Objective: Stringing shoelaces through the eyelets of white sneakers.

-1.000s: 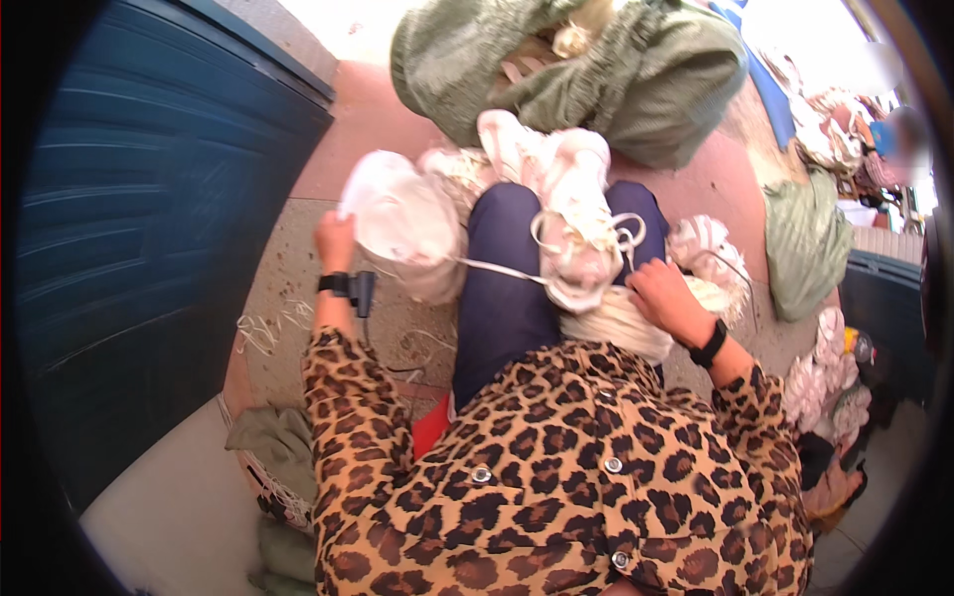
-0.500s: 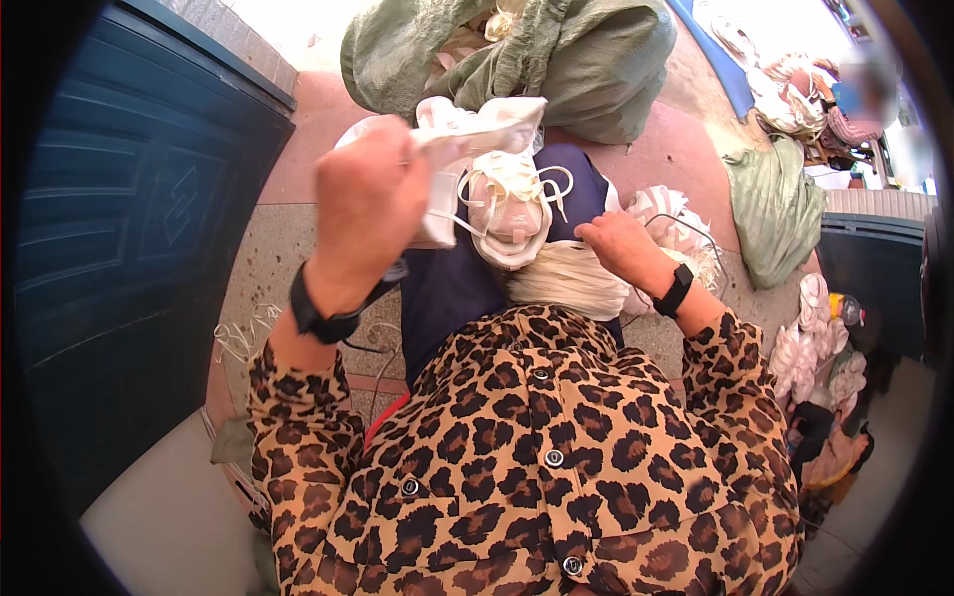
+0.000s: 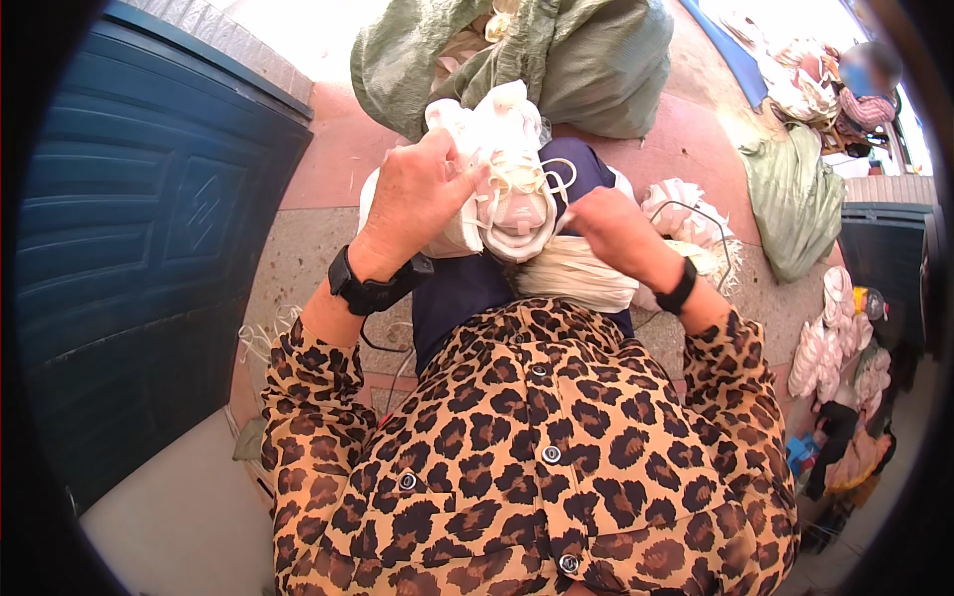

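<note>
A pale pink and white sneaker (image 3: 517, 211) rests between my knees, toe toward me, with cream shoelaces (image 3: 517, 173) looped over its tongue. My left hand (image 3: 419, 194) is closed at the left edge of the laces, thumb and forefinger pinched on a shoelace. Beneath that hand is another white shoe (image 3: 463, 236), partly covered. My right hand (image 3: 611, 228), slightly blurred, has its fingers drawn together just right of the sneaker's toe; what lies in them is hidden. A thick bundle of cream laces (image 3: 576, 276) lies across my lap below the right hand.
A large green woven sack (image 3: 606, 74) stands beyond my knees, and a second green sack (image 3: 800, 214) lies to the right. More pale shoes (image 3: 686, 211) sit beside my right knee. A blue door (image 3: 159, 209) borders the left. A person (image 3: 867, 84) sits at the far right.
My left hand has come down and right, toward the laces. The white shoe part beside it has shifted back. My right hand has moved slightly left, closer to the sneaker.
</note>
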Tool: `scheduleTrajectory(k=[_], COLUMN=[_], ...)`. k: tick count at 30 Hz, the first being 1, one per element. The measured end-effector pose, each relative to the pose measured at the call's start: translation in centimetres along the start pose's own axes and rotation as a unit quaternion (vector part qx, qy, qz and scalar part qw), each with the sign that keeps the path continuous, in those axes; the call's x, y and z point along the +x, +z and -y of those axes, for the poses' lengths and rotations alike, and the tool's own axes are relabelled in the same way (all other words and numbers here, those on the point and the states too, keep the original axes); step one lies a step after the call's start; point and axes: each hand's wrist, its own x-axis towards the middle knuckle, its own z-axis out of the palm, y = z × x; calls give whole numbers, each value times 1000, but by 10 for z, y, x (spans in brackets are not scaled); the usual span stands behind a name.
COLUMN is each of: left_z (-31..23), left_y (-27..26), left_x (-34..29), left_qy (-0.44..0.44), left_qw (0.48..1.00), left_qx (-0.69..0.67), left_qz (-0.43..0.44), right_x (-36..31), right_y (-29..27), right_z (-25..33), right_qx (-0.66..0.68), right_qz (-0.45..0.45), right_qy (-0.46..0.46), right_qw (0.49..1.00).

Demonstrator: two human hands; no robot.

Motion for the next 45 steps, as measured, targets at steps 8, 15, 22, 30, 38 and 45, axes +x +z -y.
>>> scheduleTrajectory(k=[8, 15, 22, 30, 38, 45], left_z=[15, 50, 131, 181, 123, 9], left_y=[1, -11, -5, 104, 8, 36], left_x=[-8, -24, -72, -135, -114, -87], left_qy=[-34, -285, -223, -370, -258, 71], left_qw=[997, 694, 638, 841, 954, 987], left_qx=[-69, -650, -736, -394, -154, -53], left_qz=[25, 121, -36, -34, -10, 131], right_x=[35, 77, 101, 70, 29, -1], right_y=[-133, 5, 25, 22, 24, 44], right_z=[37, 68, 74, 66, 19, -56], right_qx=[667, 604, 536, 709, 697, 669], right_qz=[-250, 29, 6, -4, -10, -23], right_qy=[86, 353, 365, 358, 434, 513], right_qw=[697, 714, 761, 607, 570, 536])
